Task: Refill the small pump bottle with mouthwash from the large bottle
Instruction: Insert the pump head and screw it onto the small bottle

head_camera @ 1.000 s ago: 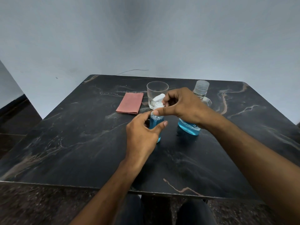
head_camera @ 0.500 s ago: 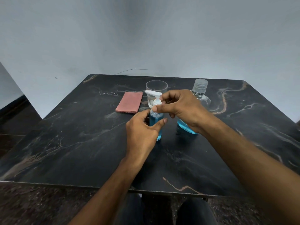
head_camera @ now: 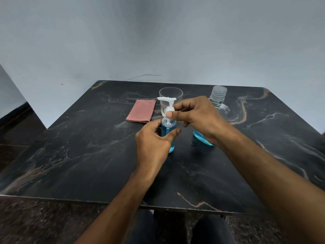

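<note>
I am holding the small clear pump bottle of blue mouthwash upright at the table's middle, my left hand curling round its body. My right hand is pinching the white pump collar directly above, so the pump lies along the bottle's vertical axis. The large clear capped bottle is standing just behind my right hand.

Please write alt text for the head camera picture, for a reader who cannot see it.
At a dark marble table, a person's left hand grips a small pump bottle of blue liquid while the right hand pinches its white pump head. Behind stand a clear cup, a folded pink cloth and a large capped bottle with blue liquid.
</note>
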Tool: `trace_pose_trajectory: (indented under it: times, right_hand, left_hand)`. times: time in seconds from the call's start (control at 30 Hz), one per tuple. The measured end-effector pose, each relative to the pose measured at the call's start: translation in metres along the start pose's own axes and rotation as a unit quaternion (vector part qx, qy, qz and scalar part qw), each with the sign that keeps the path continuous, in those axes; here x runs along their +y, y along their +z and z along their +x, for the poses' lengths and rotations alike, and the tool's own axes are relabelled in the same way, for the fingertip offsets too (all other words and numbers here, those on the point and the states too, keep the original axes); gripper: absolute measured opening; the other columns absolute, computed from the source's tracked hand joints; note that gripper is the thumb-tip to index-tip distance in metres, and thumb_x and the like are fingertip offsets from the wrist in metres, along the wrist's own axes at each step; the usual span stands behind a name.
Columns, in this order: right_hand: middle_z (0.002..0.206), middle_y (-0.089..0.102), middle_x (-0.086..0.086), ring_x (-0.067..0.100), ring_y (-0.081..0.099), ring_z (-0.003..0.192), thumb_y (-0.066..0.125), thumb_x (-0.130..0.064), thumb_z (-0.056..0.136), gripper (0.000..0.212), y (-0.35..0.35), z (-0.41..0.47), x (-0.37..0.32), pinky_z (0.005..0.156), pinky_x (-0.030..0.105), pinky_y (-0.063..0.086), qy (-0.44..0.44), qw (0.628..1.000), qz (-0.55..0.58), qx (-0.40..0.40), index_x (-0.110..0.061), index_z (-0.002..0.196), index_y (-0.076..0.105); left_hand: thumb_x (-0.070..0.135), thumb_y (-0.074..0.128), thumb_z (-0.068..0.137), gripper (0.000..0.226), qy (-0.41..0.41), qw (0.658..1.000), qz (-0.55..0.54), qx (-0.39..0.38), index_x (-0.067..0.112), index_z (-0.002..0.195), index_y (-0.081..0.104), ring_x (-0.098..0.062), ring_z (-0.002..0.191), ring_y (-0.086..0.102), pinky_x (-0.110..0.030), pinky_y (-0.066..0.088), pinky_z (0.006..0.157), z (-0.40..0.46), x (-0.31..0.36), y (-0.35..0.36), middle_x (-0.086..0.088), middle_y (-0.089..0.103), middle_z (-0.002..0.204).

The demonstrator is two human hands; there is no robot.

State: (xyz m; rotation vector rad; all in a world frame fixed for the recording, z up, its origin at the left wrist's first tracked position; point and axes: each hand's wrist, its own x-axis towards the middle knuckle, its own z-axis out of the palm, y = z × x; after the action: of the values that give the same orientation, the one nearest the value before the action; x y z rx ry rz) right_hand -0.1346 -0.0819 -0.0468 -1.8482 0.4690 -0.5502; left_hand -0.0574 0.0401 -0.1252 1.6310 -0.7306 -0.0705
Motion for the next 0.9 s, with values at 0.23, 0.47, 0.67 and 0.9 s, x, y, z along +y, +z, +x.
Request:
trace_pose_trajectory:
  times: [0.23,0.47,0.67,0.9]
  right_hand:
    - [0.083,0.078,-0.010,-0.003,0.069,0.069,0.086,-0.022,0.072,0.025,0.001,-0.004,0.001,0.052,0.008,0.046,-0.014,0.999,-0.043,0.018,-0.015,0.095,0.080]
    - [0.071,0.073,-0.002,0.005,0.069,0.063,0.089,-0.041,0.061,0.036,0.012,-0.006,0.000,0.054,0.015,0.052,-0.031,0.990,-0.113,0.083,-0.014,0.077,0.071]
    - [0.085,0.070,0.002,0.019,0.069,0.080,0.088,-0.053,0.058,0.054,0.019,-0.012,-0.002,0.067,0.035,0.058,-0.008,0.985,-0.156,0.068,-0.017,0.092,0.065]
    - [0.087,0.078,0.001,0.007,0.073,0.077,0.079,-0.022,0.082,0.015,0.009,-0.011,-0.001,0.055,0.011,0.048,-0.012,0.999,0.049,0.021,-0.013,0.095,0.079]
  left_hand:
    - [0.036,0.088,0.078,0.044,-0.001,1.000,0.003,0.003,0.034,0.119,0.073,0.002,0.095,0.073,-0.019,0.059,0.081,0.001,-0.002,0.001,0.019,0.076,0.103]
    - [0.040,0.090,0.075,0.041,-0.003,1.000,0.007,0.021,0.030,0.112,0.075,-0.002,0.088,0.075,-0.029,0.064,0.078,0.000,-0.002,0.004,0.013,0.078,0.096]
    - [0.050,0.084,0.072,0.036,0.006,0.999,0.006,0.031,0.030,0.100,0.075,0.002,0.083,0.073,-0.016,0.060,0.072,0.001,0.001,0.002,0.015,0.076,0.091]
    - [0.040,0.090,0.075,0.039,0.021,0.999,-0.017,0.022,0.032,0.111,0.076,0.004,0.088,0.074,-0.016,0.060,0.075,0.002,0.002,0.002,0.018,0.079,0.097]
